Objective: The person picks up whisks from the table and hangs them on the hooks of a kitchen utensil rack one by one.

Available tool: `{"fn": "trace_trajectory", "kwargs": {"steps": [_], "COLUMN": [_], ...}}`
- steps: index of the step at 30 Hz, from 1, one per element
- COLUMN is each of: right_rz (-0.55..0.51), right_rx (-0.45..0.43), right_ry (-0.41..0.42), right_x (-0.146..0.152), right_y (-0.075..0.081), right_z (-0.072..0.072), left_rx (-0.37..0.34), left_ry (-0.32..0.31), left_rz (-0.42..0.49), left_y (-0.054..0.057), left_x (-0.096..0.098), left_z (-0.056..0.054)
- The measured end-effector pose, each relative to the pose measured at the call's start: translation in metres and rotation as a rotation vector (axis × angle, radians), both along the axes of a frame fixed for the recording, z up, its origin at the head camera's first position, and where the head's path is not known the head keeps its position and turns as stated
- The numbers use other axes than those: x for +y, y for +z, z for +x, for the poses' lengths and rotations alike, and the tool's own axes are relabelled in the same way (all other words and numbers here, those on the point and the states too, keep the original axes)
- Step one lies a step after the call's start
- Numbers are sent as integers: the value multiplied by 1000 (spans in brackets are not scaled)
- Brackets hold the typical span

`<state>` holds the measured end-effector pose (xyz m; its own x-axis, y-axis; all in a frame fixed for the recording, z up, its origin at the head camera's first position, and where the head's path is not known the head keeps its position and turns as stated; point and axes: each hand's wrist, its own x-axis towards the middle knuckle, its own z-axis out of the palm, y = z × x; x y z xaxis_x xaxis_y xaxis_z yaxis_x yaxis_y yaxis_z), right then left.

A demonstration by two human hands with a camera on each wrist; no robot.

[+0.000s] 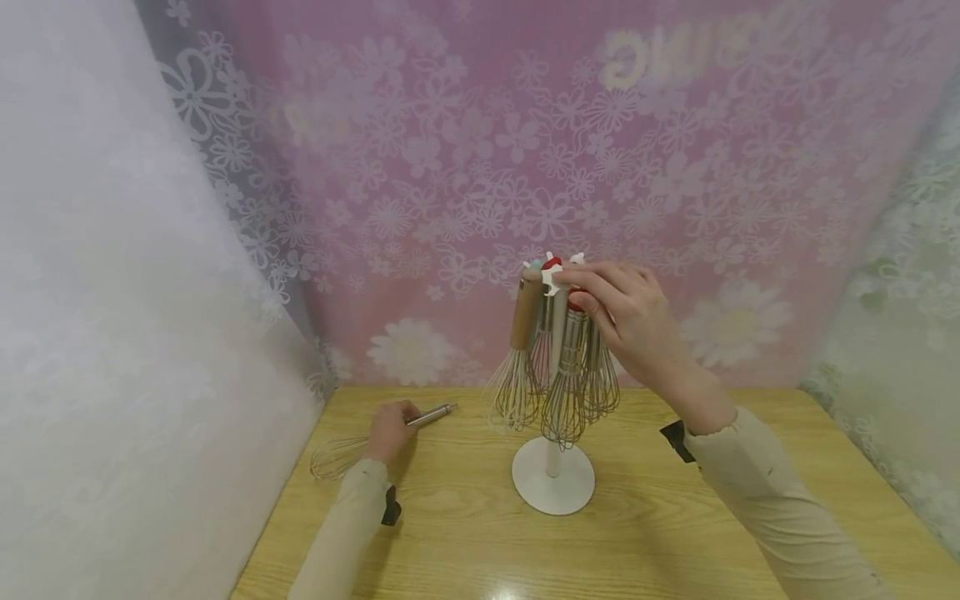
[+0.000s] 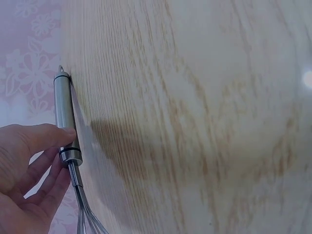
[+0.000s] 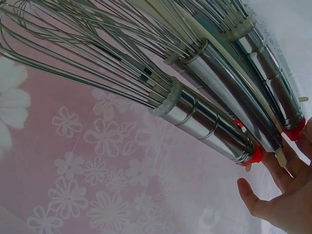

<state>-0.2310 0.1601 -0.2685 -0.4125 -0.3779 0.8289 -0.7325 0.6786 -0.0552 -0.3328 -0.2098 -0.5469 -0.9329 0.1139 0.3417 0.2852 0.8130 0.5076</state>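
A whisk (image 1: 431, 415) with a steel handle lies at the left of the table, its wires toward the left edge. My left hand (image 1: 392, 429) holds it near the base of the handle; in the left wrist view the thumb (image 2: 68, 134) presses on the steel and the fingers lie behind. Several whisks hang from a white stand (image 1: 553, 492), one with a brown handle (image 1: 527, 312) and others steel with red ends (image 3: 209, 122). At the stand's top, my right hand (image 1: 633, 312) touches the white hook piece (image 1: 553, 279) with extended fingers; the thumb stands apart in the right wrist view.
The stand's round base rests on a wood-grain table (image 1: 465, 533). A pink flowered curtain (image 1: 450, 167) hangs behind it, with a white curtain (image 1: 150, 333) along the left and a pale flowered one (image 1: 892, 333) at the right.
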Motion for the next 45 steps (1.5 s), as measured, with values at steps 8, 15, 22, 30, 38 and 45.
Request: {"fn": "trace_trajectory", "kwargs": {"steps": [8,15,22,30,38,45], "right_rz": [-3,-5,-6,-5,-7,-10], "right_rx": [-4,4,4,13,11,8], "right_ry": [-7,-3,-3,3,3,4], "right_x": [0,-1,-1,-1,-1,-1], "right_y": [0,0,0,-1,-1,-1], "right_z": [0,-1,-1,-2,-1,-1], "left_rx": [-29,-17,2,-10,3,-31], "left_ry": [-11,-11,-29,-24,-37,-45], "left_rz": [7,-13,1,-8,-7,8], "left_y": [1,0,1,1,-2,-6], "left_x": [2,3,3,5,4,4], "left_z": [-1,0,5,11,12,11]}}
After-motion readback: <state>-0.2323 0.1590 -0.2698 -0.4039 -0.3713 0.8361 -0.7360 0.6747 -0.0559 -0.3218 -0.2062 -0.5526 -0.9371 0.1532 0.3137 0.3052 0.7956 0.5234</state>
